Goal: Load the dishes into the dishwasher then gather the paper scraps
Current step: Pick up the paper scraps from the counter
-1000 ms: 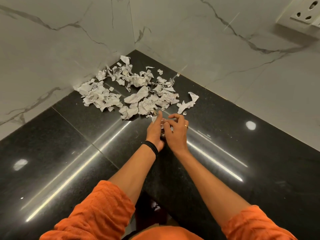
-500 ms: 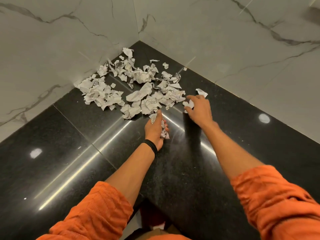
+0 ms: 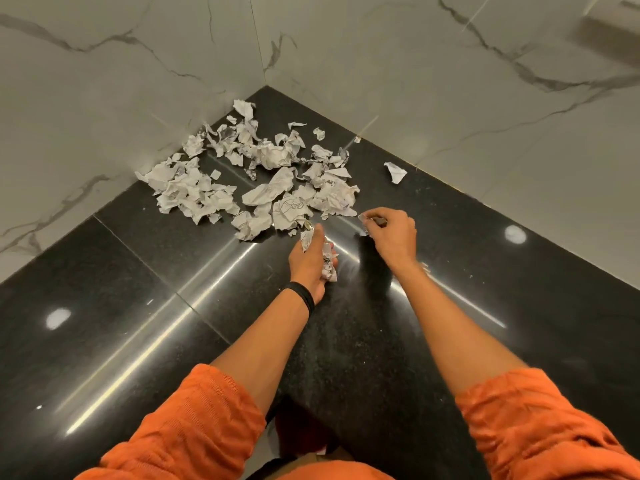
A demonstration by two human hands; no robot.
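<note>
A heap of crumpled white paper scraps (image 3: 263, 174) lies in the corner of a black stone counter (image 3: 138, 306). My left hand (image 3: 310, 261) grips a bunch of collected scraps (image 3: 327, 263) just in front of the heap. To its right, my right hand (image 3: 393, 233) pinches a small scrap (image 3: 362, 216) at its fingertips, near the heap's right edge. One loose scrap (image 3: 395, 172) lies apart, further back on the right.
Grey-veined marble walls (image 3: 415, 81) meet at the corner behind the heap. The counter's near edge (image 3: 277, 410) runs below my forearms. Orange sleeves (image 3: 194, 427) cover my upper arms. A wall fitting (image 3: 609, 32) shows blurred at top right.
My right hand left my left hand, reached out to the scraps on the right, and now has drawn back slightly with a small scrap pinched. The left hand stayed put with its bunch.
</note>
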